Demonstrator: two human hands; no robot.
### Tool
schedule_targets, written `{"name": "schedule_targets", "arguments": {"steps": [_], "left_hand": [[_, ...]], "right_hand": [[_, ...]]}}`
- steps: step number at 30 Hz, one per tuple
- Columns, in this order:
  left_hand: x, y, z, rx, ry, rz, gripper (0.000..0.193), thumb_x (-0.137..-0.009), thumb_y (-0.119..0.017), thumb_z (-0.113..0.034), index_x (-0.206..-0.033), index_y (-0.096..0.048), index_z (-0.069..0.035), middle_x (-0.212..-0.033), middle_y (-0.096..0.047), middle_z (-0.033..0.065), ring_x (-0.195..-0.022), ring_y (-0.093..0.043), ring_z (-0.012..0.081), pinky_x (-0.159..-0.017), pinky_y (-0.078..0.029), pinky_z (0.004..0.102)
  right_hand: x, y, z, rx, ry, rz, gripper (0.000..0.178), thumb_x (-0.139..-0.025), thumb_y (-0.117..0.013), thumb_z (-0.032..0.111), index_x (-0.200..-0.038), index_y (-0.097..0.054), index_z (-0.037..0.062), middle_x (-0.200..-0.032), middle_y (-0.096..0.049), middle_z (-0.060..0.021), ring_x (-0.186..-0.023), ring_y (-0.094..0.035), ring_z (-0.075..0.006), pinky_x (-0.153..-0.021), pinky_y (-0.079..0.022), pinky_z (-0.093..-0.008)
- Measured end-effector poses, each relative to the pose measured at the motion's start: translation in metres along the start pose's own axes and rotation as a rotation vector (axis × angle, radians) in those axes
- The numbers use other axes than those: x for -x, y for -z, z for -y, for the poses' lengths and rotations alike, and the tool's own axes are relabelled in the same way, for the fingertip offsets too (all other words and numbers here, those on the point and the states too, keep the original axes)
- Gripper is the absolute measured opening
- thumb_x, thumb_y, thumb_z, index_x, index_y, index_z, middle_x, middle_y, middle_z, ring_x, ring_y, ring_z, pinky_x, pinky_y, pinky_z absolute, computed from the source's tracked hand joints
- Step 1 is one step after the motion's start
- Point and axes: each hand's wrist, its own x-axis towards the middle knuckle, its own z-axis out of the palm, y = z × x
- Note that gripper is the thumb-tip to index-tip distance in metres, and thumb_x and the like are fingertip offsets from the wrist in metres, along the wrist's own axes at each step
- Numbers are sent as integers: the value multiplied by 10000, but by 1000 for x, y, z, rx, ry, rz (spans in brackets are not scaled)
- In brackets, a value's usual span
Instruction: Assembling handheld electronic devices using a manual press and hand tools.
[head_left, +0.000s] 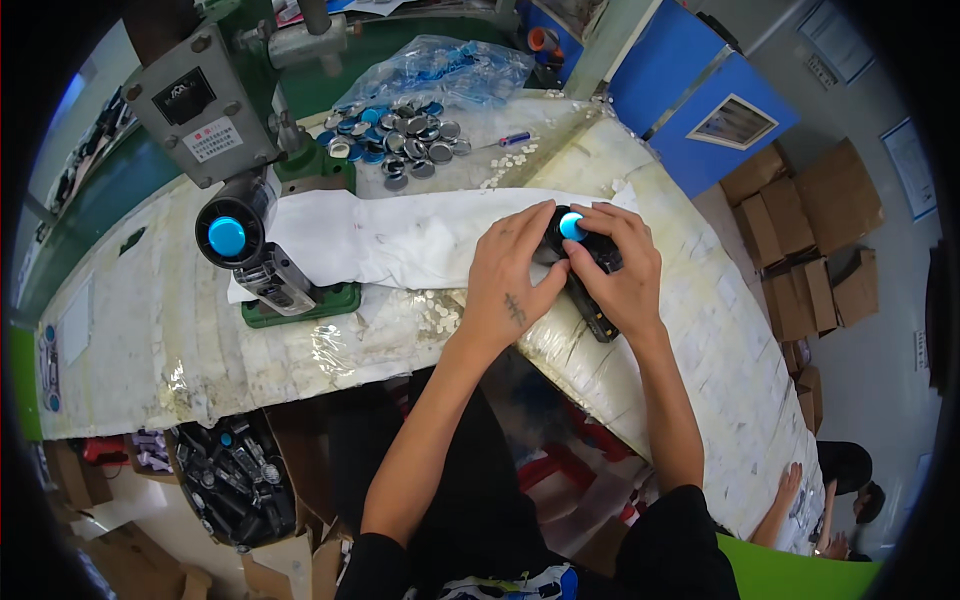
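At the right end of the white cloth [420, 235], both hands are on a black hand-held device with a round head and a handle [597, 318] slanting down to the right. My left hand [512, 275] grips the head from its left side. My right hand [622, 265] holds it from the right, thumb and fingers around a shiny blue disc [573, 226] set in the head. The fingers hide most of the head. To the left, a similar black device [268, 270] with a blue disc [227, 236] in its round end rests at the green-based press.
A grey press head [200, 110] stands at the left on a green base [300, 308]. Behind the cloth lie loose blue and silver discs [410, 140], a plastic bag [440, 70] and a small screwdriver-like tool [515, 139]. Below left, a box [285, 450] holds black devices. A co-worker's arm [778, 508] rests at lower right.
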Motion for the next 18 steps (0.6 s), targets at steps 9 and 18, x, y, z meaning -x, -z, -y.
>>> {"name": "schedule_targets", "arguments": {"steps": [9,18], "left_hand": [[-2,2,1,46,44,19,566,-721,-660,-140,-1255,-522,-11,-1216,-570,146,-1085,-525,324,-942,-401,404],[-2,5,3,95,66,51,588,-716,-682,-149,-1261,-515,-3,-1197,-586,157,-1064,-542,330,-978,-380,407]], "right_hand": [[2,0,-1,36,20,29,206,-717,-731,80,-906,-664,35,-1073,-680,-64,-1066,-576,-271,-903,-418,-368],[-1,2,5,61,38,50,142,-717,-723,55,-851,-685,29,-1018,-685,-71,-992,-595,-270,-835,-443,-365]]}}
